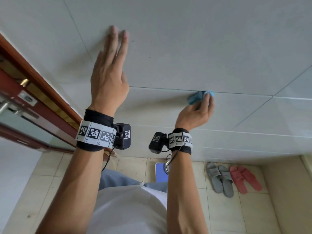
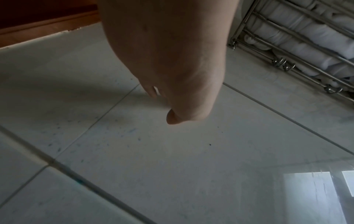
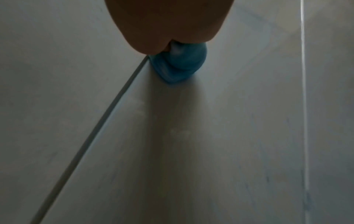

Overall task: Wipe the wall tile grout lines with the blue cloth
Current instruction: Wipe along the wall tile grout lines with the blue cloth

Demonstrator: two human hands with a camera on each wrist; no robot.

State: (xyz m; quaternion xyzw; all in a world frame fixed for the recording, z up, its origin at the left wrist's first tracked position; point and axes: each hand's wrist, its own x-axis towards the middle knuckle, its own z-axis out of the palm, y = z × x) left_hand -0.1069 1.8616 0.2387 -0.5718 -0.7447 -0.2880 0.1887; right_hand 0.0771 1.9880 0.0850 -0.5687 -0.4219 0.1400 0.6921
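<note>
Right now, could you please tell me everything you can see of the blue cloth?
The blue cloth is a small, light blue piece of soft fabric, bunched into a wad with folds showing. The right hand grips it, fingers curled over it, and presses it against the pale wall tile right on a dark grout line. In the right wrist view it sits at the end of that line, mostly below the hand, partly hidden by it.

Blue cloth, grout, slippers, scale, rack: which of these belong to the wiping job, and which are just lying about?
In use: blue cloth, grout line, right hand, left hand on the wall.
Lying about: grey slippers, pink slippers, blue scale, towel rack.
</note>
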